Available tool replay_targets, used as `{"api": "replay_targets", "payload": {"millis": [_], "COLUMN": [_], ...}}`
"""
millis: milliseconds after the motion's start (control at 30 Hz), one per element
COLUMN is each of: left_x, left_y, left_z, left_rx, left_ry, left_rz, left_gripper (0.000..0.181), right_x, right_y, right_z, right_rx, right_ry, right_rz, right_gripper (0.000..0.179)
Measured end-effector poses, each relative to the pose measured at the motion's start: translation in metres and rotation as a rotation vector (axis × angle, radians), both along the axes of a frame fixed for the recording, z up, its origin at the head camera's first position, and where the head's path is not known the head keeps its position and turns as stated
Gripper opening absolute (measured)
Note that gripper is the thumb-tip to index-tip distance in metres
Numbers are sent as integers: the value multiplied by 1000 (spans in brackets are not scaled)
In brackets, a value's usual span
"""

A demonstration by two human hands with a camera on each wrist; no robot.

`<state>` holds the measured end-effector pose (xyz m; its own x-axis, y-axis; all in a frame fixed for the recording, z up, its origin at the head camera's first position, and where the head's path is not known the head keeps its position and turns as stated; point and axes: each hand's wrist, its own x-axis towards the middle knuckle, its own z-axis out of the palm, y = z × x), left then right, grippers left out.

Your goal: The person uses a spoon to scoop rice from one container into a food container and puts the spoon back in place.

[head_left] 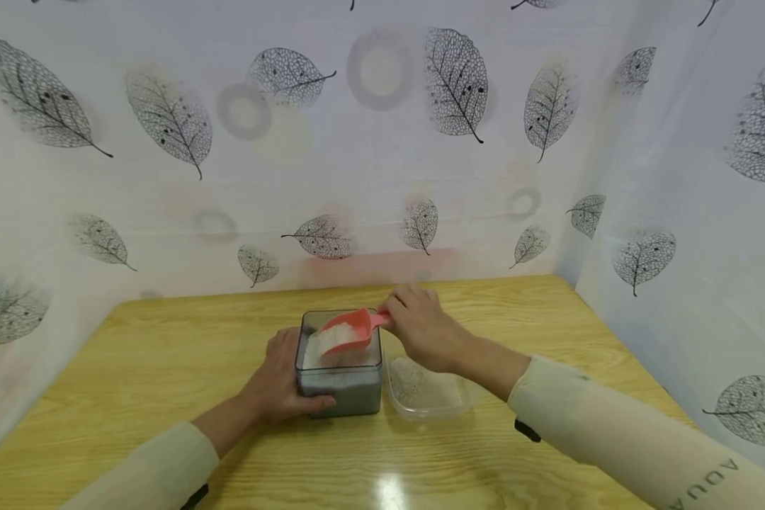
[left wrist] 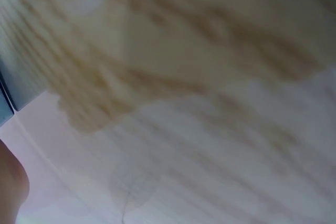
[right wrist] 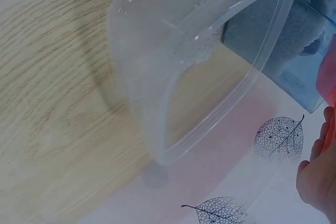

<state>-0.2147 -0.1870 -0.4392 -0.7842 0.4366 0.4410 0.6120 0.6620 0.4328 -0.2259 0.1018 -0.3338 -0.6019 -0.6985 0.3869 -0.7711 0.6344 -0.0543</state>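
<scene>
A square, see-through grey container (head_left: 350, 394) stands on the table, holding white grains that look like rice (head_left: 315, 348). Along its left side rests my left hand (head_left: 283, 382), gripping it with the thumb across the front wall. My right hand (head_left: 423, 329) grips the handle of a pink-red scoop (head_left: 358, 327), whose bowl is tilted over the container's opening with white grains in it. To the right, under my right forearm, is a clear plastic box (head_left: 435, 411) with some grains (head_left: 405, 379) in its left part. In the right wrist view the scoop (right wrist: 326, 72) shows only partly.
The wood-grain table (head_left: 197, 340) carries both containers near its middle. A pale leaf-print curtain (head_left: 370, 163) hangs behind it and along the right side. The left wrist view is mostly blurred, with a container edge (left wrist: 21, 72) at its left.
</scene>
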Motion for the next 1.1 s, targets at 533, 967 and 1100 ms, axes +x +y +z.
{"api": "replay_targets", "payload": {"millis": [533,967,1100], "left_x": [0,-2,-3], "left_y": [-2,0,0], "left_z": [0,-2,-2], "left_rx": [12,8,10], "left_ry": [31,61,79], "left_rz": [-10,-22,-29], "left_gripper": [108,111,110], "right_x": [-2,-8,-8], "right_y": [28,78,93], "right_z": [9,-14,-25], "right_rx": [-147,-265,-246], "right_ry": [67,244,276], "right_rz": [12,122,138], "right_gripper": [17,47,48]}}
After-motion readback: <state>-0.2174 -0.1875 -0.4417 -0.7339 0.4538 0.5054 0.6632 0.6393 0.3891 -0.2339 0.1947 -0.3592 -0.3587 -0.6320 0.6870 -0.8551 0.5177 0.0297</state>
